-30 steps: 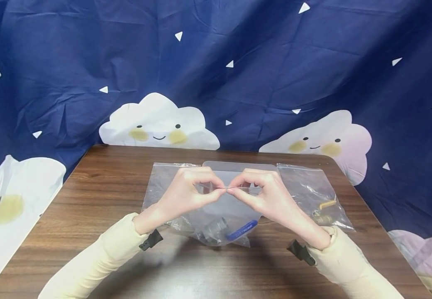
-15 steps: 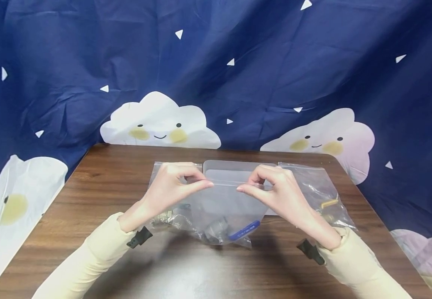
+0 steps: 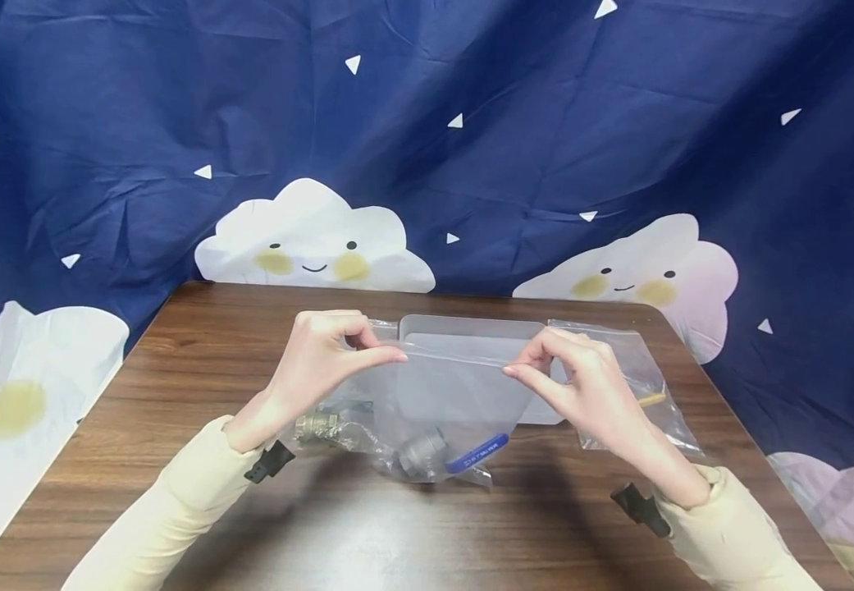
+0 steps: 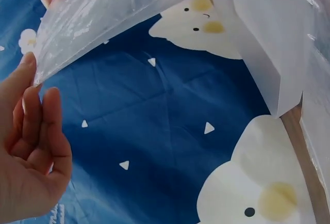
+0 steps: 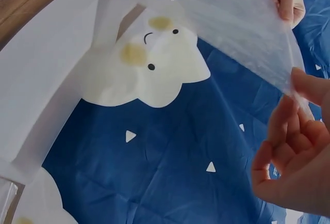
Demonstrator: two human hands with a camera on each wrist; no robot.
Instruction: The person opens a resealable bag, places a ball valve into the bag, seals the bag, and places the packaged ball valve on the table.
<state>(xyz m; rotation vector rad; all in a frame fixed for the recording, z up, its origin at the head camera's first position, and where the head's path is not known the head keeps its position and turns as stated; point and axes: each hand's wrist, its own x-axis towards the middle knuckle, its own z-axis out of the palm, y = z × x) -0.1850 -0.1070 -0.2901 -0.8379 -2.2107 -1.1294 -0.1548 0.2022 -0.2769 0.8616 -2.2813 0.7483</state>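
Both hands hold up a clear zip bag (image 3: 463,402) by its top edge. My left hand (image 3: 331,349) pinches the left end between thumb and forefinger, and my right hand (image 3: 582,377) pinches nearer the right end. In the bottom of the bag sits a grey metal valve (image 3: 422,451) with a blue lever handle (image 3: 477,454). From the left wrist view, the bag's corner (image 4: 46,69) is between the left thumb and finger. Seen from the right wrist, the bag's edge (image 5: 289,77) lies between the right thumb and fingers.
Behind the bag stands a translucent white plastic bin (image 3: 471,327). A second clear bag (image 3: 618,349) with a yellow-handled fitting lies at right, partly behind the right hand. At left a brass fitting (image 3: 316,427) lies in another bag. A patterned blue curtain (image 3: 427,123) hangs beyond the wooden table (image 3: 175,369).
Starting with fingertips together at the middle of the bag's top edge, the hands have slid apart, left hand leftward and right hand rightward. The edge is now stretched between them.
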